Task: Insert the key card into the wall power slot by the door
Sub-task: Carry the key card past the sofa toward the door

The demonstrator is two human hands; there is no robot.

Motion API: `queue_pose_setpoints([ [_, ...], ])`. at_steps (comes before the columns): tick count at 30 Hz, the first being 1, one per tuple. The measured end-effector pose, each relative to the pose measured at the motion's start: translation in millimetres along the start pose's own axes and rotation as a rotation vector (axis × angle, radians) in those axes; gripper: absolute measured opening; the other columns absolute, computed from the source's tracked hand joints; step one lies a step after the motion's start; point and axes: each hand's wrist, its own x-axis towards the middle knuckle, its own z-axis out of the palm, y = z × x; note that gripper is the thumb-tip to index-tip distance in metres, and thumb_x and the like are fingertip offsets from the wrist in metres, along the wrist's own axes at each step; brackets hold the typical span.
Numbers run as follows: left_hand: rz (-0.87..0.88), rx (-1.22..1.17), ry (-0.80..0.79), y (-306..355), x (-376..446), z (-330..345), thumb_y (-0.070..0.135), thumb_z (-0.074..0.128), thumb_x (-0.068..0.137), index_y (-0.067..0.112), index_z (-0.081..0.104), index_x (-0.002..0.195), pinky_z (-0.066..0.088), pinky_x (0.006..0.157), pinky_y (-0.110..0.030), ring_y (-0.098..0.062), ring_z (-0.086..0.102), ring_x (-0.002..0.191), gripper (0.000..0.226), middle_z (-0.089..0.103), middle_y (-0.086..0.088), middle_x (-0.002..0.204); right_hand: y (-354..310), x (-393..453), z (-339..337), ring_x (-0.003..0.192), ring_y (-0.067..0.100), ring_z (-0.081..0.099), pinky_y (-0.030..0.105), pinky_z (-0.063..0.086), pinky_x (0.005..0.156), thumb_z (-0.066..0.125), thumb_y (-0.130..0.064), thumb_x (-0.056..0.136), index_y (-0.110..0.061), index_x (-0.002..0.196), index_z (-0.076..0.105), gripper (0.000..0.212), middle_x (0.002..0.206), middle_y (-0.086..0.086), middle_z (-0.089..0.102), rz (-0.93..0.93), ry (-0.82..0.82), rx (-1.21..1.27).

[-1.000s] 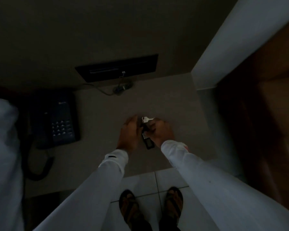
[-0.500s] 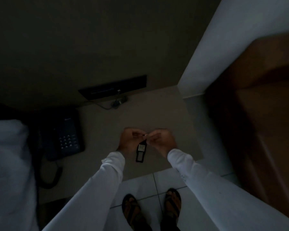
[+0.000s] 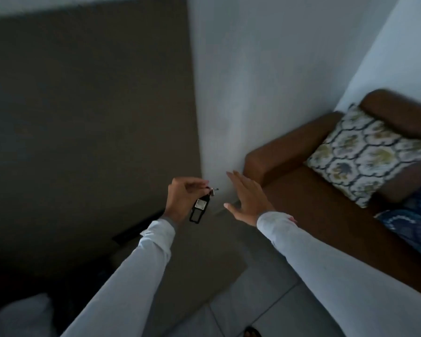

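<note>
My left hand (image 3: 181, 200) pinches the metal ring end of a black key card tag (image 3: 199, 208), which hangs down from my fingers with a small pale label on it. My right hand (image 3: 247, 199) is beside it on the right, empty, fingers spread flat, a short gap away from the tag. Both hands are in front of the corner where a dark wall panel (image 3: 88, 122) meets a white wall (image 3: 253, 76). No wall power slot or door shows in this view.
A brown sofa (image 3: 309, 190) with a patterned cushion (image 3: 367, 154) stands at the right against the white wall. A dark recessed strip (image 3: 136, 231) sits low on the dark panel behind my left wrist. Pale floor tiles (image 3: 241, 312) lie below, white bedding (image 3: 22, 314) at bottom left.
The view has swung up and to the right, away from the bedside surface and phone. My right hand has let go of the tag and opened; my left hand alone holds it.
</note>
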Motion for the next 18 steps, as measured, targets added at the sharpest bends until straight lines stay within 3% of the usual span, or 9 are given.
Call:
queue_pose_setpoints([
  [3,0.147,0.009,-0.045,80.3,7.7,32.8,-0.002,0.082,0.076,0.001,0.079,0.101,0.06,0.091,-0.027,-0.013,0.074,0.083,0.025,0.079,-0.016,0.093,23.4,-17.8,-73.2,0.161,0.027,0.013,0.044,0.013,0.131,0.062,-0.047,0.094,-0.012,0.163,0.007,0.095,0.173,0.012,0.013,0.025,0.15,-0.141],
  [6,0.27,0.001,-0.125,151.6,6.6,83.0,-0.004,0.075,0.084,-0.006,0.076,0.106,0.058,0.097,-0.039,-0.03,0.075,0.095,0.023,0.078,-0.022,0.105,60.0,-51.9,-139.6,0.161,0.027,0.009,0.046,0.01,0.133,0.058,-0.053,0.093,-0.009,0.163,0.004,0.098,0.174,0.013,0.01,0.095,0.264,-0.261],
  [8,0.333,-0.006,-0.17,192.5,0.3,122.9,-0.003,0.071,0.088,-0.007,0.076,0.106,0.059,0.091,-0.035,-0.023,0.075,0.092,0.019,0.078,-0.02,0.103,89.4,-83.7,-180.1,0.162,0.028,0.008,0.048,0.009,0.132,0.056,-0.057,0.093,-0.009,0.163,0.004,0.1,0.174,0.014,0.009,0.16,0.338,-0.342],
  [11,0.405,-0.053,-0.226,245.5,-15.1,189.1,-0.002,0.069,0.09,-0.003,0.076,0.096,0.056,0.064,-0.013,0.006,0.068,0.065,0.01,0.074,-0.011,0.084,138.2,-142.6,-237.4,0.161,0.032,0.012,0.053,0.012,0.131,0.057,-0.061,0.09,-0.008,0.162,0.008,0.102,0.172,0.018,0.014,0.285,0.445,-0.465],
  [13,0.437,-0.07,-0.264,279.6,-28.8,240.2,-0.002,0.07,0.088,0.001,0.077,0.093,0.056,0.061,-0.01,-0.004,0.07,0.067,0.009,0.075,-0.013,0.085,173.3,-189.6,-273.9,0.16,0.036,0.015,0.056,0.013,0.13,0.056,-0.064,0.089,-0.008,0.162,0.012,0.102,0.171,0.021,0.016,0.366,0.49,-0.537],
  [15,0.45,-0.113,-0.331,313.4,-47.1,294.7,0.001,0.073,0.087,0.0,0.079,0.091,0.062,0.073,-0.029,-0.027,0.074,0.079,0.007,0.078,-0.02,0.091,209.4,-240.2,-308.1,0.159,0.039,0.016,0.058,0.015,0.129,0.052,-0.069,0.088,-0.008,0.162,0.013,0.103,0.17,0.023,0.017,0.444,0.525,-0.604],
  [16,0.478,-0.123,-0.365,329.9,-56.9,322.3,0.002,0.074,0.086,-0.002,0.078,0.093,0.062,0.075,-0.035,-0.031,0.075,0.082,0.009,0.079,-0.022,0.092,226.8,-266.6,-323.9,0.158,0.039,0.018,0.059,0.017,0.129,0.051,-0.071,0.088,-0.008,0.162,0.014,0.104,0.17,0.023,0.019,0.488,0.539,-0.629],
  [18,0.564,-0.133,-0.448,360.7,-78.9,377.6,-0.001,0.075,0.084,-0.005,0.078,0.094,0.06,0.064,-0.027,-0.016,0.074,0.073,0.011,0.08,-0.013,0.082,258.9,-320.7,-350.9,0.157,0.04,0.022,0.06,0.02,0.127,0.05,-0.075,0.086,-0.008,0.161,0.016,0.106,0.168,0.025,0.023,0.578,0.568,-0.683],
])
